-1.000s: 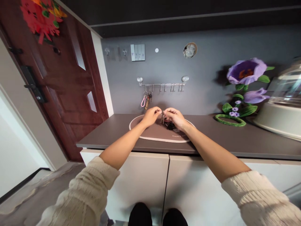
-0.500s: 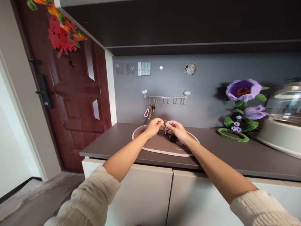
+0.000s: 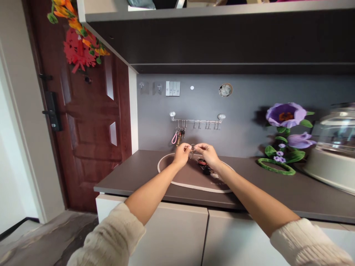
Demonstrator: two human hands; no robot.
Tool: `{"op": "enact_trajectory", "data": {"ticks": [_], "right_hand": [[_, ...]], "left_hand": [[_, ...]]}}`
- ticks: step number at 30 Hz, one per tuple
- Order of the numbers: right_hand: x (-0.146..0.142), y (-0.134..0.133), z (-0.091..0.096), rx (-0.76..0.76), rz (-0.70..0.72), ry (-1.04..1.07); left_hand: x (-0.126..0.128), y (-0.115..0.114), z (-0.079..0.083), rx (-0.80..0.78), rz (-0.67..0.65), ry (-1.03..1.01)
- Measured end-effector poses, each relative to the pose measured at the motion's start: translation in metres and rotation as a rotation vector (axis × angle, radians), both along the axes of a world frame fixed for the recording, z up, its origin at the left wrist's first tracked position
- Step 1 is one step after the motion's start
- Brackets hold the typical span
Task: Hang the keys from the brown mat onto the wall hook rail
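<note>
Between my two hands, above the brown mat (image 3: 183,180), is a metal key ring (image 3: 193,148) with something small and metallic hanging from it. My left hand (image 3: 182,154) pinches its left side with thumb and finger. The right side is pinched by my right hand (image 3: 207,153). A small bunch of dark and red items (image 3: 204,166), perhaps keys, lies on the mat under my right hand, partly hidden. Behind my hands, keys (image 3: 181,133) and a pink loop (image 3: 174,138) hang at the left end of a hook rail (image 3: 196,121) on the wall.
The dark countertop (image 3: 124,171) runs above white cabinet doors (image 3: 169,229). A purple fabric flower (image 3: 286,114) stands to the right beside a white appliance with a clear cover (image 3: 332,159). An overhead shelf (image 3: 210,40) juts out above. At left is a dark red door (image 3: 91,147).
The view has tilted up slightly. My hands remain pinched on the key ring, a little shifted, and more of the bunch on the mat shows beneath my right hand.
</note>
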State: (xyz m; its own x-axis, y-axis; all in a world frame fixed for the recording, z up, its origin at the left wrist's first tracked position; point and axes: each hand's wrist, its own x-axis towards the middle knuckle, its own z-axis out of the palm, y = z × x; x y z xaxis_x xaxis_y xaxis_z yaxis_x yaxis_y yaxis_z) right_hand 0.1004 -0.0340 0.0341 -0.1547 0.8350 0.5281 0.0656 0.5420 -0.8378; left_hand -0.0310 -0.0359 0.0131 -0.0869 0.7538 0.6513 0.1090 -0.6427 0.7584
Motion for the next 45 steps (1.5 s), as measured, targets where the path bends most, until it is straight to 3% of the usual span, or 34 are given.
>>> {"op": "enact_trajectory", "data": {"ticks": [8, 12, 16, 20, 28, 45], "right_hand": [[-0.017, 0.025, 0.008, -0.035, 0.093, 0.058], [-0.028, 0.033, 0.019, -0.087, 0.107, 0.123], [-0.038, 0.039, 0.033, -0.126, 0.059, 0.156], [-0.048, 0.050, 0.048, -0.162, -0.033, 0.187], [-0.062, 0.075, 0.066, -0.214, -0.137, 0.248], [-0.067, 0.107, 0.065, -0.278, -0.225, 0.340]], "left_hand": [[-0.007, 0.008, 0.000, 0.015, 0.124, -0.082], [-0.009, 0.014, -0.002, -0.062, 0.182, -0.141], [-0.009, 0.016, -0.004, -0.199, 0.250, -0.207], [-0.008, 0.012, -0.002, -0.299, 0.210, -0.257], [-0.004, 0.014, -0.004, -0.319, 0.177, -0.271], [-0.004, 0.015, -0.004, -0.295, 0.226, -0.229]]}}
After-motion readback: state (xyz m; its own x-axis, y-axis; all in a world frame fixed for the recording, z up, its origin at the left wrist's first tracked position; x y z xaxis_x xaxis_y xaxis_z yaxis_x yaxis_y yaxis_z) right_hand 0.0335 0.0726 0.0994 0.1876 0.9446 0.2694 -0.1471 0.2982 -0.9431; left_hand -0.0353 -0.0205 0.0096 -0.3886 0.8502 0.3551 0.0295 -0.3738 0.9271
